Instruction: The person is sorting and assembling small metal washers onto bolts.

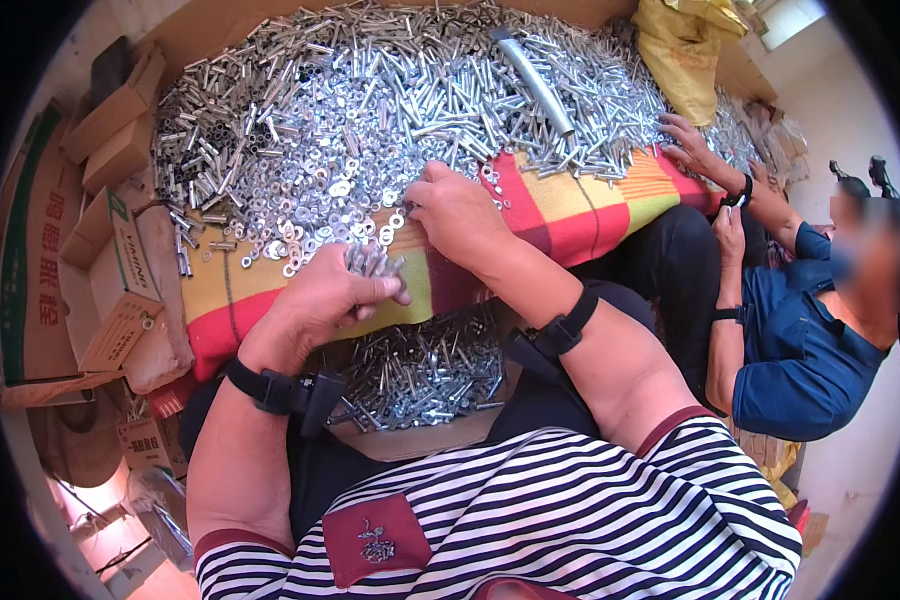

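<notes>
Left grip (320,297), centre of frame, clamped on bundle of metal fasteners (372,262); bundle sits between thumb and curled fingers, ends poking out. Fasteners silvery, slim, cylindrical, shiny. Right grip (462,218), up and right, fingertips bunched beside loose washers (342,188); cannot tell whether anything pinched. Washers flat, ring-shaped.

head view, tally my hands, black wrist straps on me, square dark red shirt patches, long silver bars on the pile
Left hand and right hand: 2
Left strap and right strap: 2
Square patch: 1
Silver bar: 1
Total: 6
</notes>
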`<state>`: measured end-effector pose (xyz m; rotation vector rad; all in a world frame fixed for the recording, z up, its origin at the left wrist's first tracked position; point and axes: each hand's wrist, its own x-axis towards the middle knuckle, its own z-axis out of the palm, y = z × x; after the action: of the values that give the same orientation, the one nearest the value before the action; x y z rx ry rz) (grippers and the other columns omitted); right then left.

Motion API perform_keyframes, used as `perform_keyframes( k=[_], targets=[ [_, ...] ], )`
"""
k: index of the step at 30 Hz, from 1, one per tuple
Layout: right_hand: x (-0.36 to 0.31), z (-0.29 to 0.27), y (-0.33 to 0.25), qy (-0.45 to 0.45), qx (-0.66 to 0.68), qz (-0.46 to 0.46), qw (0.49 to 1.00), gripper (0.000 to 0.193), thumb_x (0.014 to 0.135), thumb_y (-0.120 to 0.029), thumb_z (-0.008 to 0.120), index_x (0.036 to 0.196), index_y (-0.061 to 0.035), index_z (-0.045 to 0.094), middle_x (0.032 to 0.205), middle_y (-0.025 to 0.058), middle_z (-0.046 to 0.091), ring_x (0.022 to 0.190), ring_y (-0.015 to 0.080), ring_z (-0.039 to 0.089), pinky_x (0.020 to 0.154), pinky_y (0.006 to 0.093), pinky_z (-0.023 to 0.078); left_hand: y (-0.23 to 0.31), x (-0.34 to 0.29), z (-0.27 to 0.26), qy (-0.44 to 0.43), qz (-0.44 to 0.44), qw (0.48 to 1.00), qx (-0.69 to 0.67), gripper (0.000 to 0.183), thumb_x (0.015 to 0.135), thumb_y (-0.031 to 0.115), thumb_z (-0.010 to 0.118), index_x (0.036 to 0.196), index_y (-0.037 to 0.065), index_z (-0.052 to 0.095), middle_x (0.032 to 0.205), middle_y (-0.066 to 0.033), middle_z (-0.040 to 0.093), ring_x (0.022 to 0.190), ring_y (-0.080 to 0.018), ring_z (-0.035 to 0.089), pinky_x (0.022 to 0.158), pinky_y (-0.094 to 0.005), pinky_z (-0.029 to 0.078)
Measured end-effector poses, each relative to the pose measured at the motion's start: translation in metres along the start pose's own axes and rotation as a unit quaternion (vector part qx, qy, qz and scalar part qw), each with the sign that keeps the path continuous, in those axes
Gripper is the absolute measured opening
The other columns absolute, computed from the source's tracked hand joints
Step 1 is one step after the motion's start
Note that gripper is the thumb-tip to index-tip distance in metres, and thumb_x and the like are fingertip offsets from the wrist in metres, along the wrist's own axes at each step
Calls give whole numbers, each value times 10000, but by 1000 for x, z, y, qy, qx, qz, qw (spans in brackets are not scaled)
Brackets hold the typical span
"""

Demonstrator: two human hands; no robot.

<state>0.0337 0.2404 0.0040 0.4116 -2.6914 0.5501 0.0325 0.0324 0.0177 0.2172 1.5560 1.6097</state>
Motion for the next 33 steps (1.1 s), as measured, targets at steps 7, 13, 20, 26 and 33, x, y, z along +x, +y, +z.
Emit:
perform_keyframes(
  k=[7,13,20,26,33],
  targets=[
    [5,2,-2,-58,-58,26,996,89,761,-86,632,774,-22,571,839,139,577,802,361,597,680,442,476,8,10,-4,128,26,991,-33,65,874,78,607,900,22,587,766,-95,679,483,-66,507,387,-191,333],
    [0,-9,-2,-52,169,95,980,80,795,-55,650,839,-13,598,735,87,631,644,225,625,571,327,491,1,19,-2,217,105,970,19,110,828,10,645,915,-3,580,715,-88,667,481,-68,530,414,-206,387],
    [-1,-21,-10,-116,567,298,759,75,833,-44,676,852,5,622,718,44,638,587,92,609,524,212,505,-8,25,2,190,169,961,113,114,792,17,680,879,-17,613,672,-70,656,483,-72,545,444,-222,418],
    [-3,-18,-9,-141,593,306,732,88,837,-31,667,879,34,625,742,75,643,617,116,632,560,224,545,-2,23,3,224,248,891,306,120,745,29,701,849,-18,664,697,-103,669,603,-140,611,583,-299,476],
    [-4,-13,-14,-97,610,304,725,96,841,-42,671,871,30,615,756,81,646,630,123,639,557,218,545,4,20,0,258,240,863,362,174,715,29,711,883,-3,675,765,-160,674,692,-260,654,671,-342,493]
  ],
)
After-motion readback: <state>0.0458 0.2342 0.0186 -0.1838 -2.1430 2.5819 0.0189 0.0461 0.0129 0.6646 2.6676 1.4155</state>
